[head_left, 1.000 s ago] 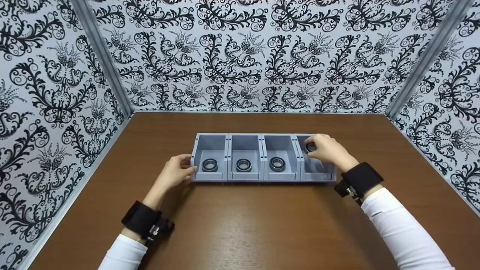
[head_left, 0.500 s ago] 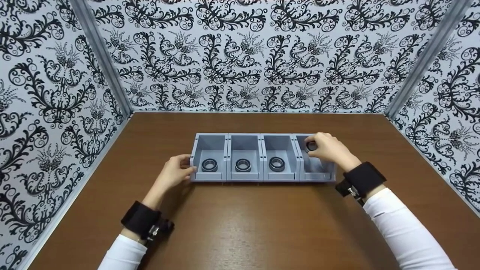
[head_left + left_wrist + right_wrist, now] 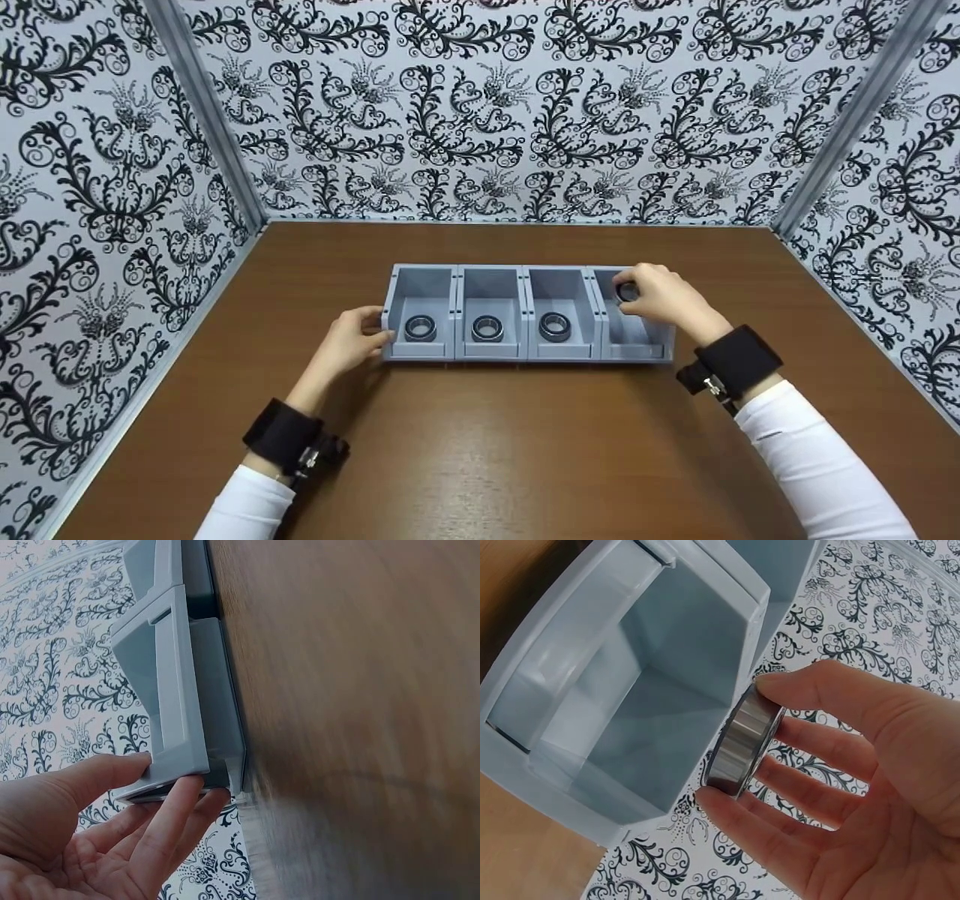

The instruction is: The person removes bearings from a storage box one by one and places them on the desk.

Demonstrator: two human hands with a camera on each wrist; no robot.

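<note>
Between the thumb and fingers of my right hand (image 3: pixel 664 298) is a ball bearing (image 3: pixel 744 741), pinched at its edges with its smooth steel rim showing in the right wrist view. In the head view it overlaps the rightmost grey bin (image 3: pixel 636 350), which holds no bearing on its visible floor. My left hand (image 3: pixel 351 339) grips the outer side wall of the leftmost bin (image 3: pixel 180 682), thumb on top and fingers beneath in the left wrist view. One bearing lies flat in each other bin: the left bearing (image 3: pixel 421 328), the second bearing (image 3: pixel 487 328) and the third bearing (image 3: pixel 555 327).
The bins stand side by side in one row on a brown wooden table (image 3: pixel 480 442). Patterned black-and-white walls (image 3: pixel 480 112) enclose the table at the back and both sides, with grey posts (image 3: pixel 206 120) at the corners.
My right hand has shifted slightly to the right with the bearing still pinched in it. The left hand keeps its hold on the leftmost bin, and the other bearings stay where they were.
</note>
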